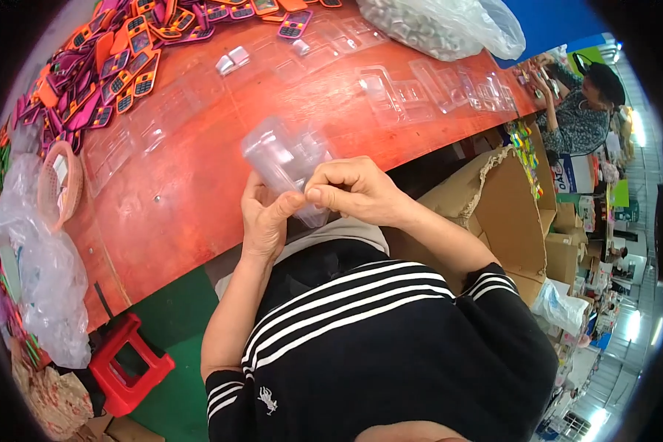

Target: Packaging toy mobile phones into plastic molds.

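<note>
A clear plastic blister shell (283, 158) is held up between both hands over the near edge of the red-brown table (199, 191). My left hand (265, 217) grips its lower left side with thumb and fingers. My right hand (353, 190) pinches its lower right edge, fingers curled. The shell looks blurred and I cannot tell whether anything is inside it. Several more clear blister shells (394, 92) lie flat across the table beyond my hands.
A heap of orange and pink toy phones (125, 51) fills the far left. A clear bag of parts (442, 26) sits at the back. A small basket (59, 184), plastic bags (44, 280), a red stool (125, 365), cardboard boxes (508, 214) and another person (582, 103) surround the table.
</note>
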Tool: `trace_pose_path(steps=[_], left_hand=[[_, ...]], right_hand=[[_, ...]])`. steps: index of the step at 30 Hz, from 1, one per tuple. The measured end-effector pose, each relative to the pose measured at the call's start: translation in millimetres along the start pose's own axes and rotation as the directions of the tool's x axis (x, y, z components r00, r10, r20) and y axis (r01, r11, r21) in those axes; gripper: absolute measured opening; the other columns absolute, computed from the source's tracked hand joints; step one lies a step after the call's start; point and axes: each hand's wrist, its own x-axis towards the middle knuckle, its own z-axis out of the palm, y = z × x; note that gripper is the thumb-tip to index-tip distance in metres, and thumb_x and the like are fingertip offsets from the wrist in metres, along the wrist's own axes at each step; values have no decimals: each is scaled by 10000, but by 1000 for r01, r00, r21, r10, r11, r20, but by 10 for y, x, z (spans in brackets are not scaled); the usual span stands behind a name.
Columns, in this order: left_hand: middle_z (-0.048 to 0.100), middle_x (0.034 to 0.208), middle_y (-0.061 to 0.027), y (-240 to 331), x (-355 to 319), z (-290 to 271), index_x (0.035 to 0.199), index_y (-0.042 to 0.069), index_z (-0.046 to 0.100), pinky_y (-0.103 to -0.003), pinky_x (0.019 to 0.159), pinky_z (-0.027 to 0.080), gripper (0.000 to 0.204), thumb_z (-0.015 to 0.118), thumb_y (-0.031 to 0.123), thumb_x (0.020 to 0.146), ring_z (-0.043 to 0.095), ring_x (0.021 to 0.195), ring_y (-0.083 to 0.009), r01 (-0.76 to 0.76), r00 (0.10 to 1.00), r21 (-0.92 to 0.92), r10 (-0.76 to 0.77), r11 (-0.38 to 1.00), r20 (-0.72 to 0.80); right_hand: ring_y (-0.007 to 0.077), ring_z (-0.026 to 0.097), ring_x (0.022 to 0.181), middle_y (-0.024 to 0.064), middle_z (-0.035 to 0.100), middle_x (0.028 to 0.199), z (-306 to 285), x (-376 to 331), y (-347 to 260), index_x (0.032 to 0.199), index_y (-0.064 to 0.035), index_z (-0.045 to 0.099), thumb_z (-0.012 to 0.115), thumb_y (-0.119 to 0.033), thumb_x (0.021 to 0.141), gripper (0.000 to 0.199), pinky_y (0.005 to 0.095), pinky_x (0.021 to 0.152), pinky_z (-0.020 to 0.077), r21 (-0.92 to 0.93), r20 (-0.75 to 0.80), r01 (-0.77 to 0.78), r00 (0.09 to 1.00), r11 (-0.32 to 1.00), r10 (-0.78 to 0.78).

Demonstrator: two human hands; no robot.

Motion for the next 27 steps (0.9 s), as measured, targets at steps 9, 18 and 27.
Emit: trace_pose_path(steps=[9,18,27], left_hand=[[551,1065,-79,76,-98,-25,1161,14,460,-321,888,418,597,747,108,646,536,999,-183,-86,995,-7,86,996,-50],[535,1070,-84,184,-174,-406,1185,-7,433,-342,849,456,514,635,29,714,558,944,-180,-47,954,100,75,994,-289],[496,1184,-82,250,-324,-587,1280,25,364,-384,915,440,822,751,406,664,514,1071,-226,-148,958,128,175,981,-228]], right_hand=[[51,511,629,3,570,686,101,70,-122,807,3,634,677,-81,766,102,207,528,392,76,51,-14,999,997,10],[128,496,468,28,514,549,-25,128,-256,641,-27,541,589,-46,745,116,255,442,389,-473,-318,183,877,862,-361],[260,595,578,101,573,637,49,402,262,698,-51,555,650,-291,727,260,377,426,443,-922,-293,-215,931,321,-218]])
